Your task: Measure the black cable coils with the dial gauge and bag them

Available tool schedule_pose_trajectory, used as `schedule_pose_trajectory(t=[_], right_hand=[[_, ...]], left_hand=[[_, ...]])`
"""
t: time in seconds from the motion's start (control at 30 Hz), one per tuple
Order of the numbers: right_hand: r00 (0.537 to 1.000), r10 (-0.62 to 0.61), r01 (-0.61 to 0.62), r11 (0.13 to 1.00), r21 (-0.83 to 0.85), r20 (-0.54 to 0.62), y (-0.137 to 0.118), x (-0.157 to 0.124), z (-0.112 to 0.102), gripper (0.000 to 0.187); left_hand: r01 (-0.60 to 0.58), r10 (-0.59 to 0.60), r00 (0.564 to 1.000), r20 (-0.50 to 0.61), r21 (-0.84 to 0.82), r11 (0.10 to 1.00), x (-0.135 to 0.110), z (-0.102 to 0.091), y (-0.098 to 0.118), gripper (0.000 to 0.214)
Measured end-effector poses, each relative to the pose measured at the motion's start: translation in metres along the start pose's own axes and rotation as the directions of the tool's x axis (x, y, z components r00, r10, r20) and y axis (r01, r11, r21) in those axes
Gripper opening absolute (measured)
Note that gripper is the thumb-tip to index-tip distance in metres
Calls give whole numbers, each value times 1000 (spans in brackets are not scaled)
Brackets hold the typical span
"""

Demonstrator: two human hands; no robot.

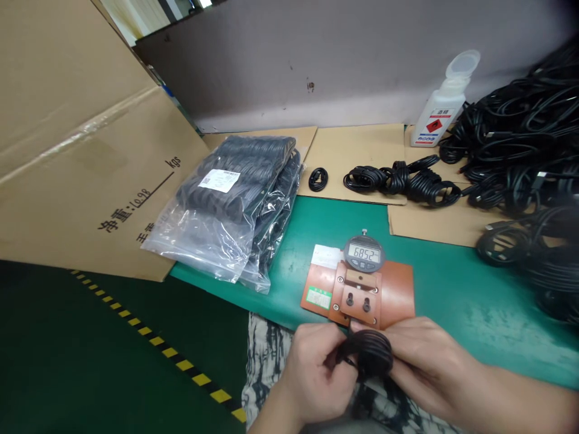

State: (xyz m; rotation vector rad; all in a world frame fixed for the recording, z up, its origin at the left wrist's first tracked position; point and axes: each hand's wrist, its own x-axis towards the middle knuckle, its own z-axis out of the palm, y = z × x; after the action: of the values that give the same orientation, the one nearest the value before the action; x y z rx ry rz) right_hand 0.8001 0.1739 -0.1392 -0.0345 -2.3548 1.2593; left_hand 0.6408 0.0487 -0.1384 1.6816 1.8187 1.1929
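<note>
A coiled black cable (368, 354) is held between my two hands at the table's front edge. My left hand (316, 367) is closed round the coil's left side. On the other side, my right hand (429, 355) grips the coil with fingers pressed together; its fingertips are partly hidden. Just beyond the hands sits an orange-brown measuring fixture (393, 289) with a round digital gauge (364, 253), whose display seems to read 6.852. The cable's end near the fixture cannot be made out clearly.
Clear bags of coiled cables (235, 181) lie left of the fixture beside a large cardboard box (90, 150). One small coil (318, 179) and a row of coils (398, 181) rest on cardboard at the back. A white bottle (438, 111) stands near a big cable pile (525, 132).
</note>
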Motion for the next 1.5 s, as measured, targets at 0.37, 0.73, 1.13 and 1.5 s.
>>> schedule_pose_trajectory(t=[0.37,0.73,1.13,1.5], right_hand=[[1000,15,-15,999,47,4,-2,1,0,30],[998,-51,52,998,-21,31,1,1,-1,24],[997,-59,60,998,-35,54,3,-4,0,33],[998,-52,50,993,-103,-21,-3,2,-2,24]], left_hand=[[7,-7,1000,11,-1,1000,0,-1,-1,23],[-85,83,996,-17,-109,990,-1,2,-7,23],[-156,137,985,-108,-199,967,-1,7,-13,25],[-103,92,993,-69,-188,977,-1,5,-9,28]])
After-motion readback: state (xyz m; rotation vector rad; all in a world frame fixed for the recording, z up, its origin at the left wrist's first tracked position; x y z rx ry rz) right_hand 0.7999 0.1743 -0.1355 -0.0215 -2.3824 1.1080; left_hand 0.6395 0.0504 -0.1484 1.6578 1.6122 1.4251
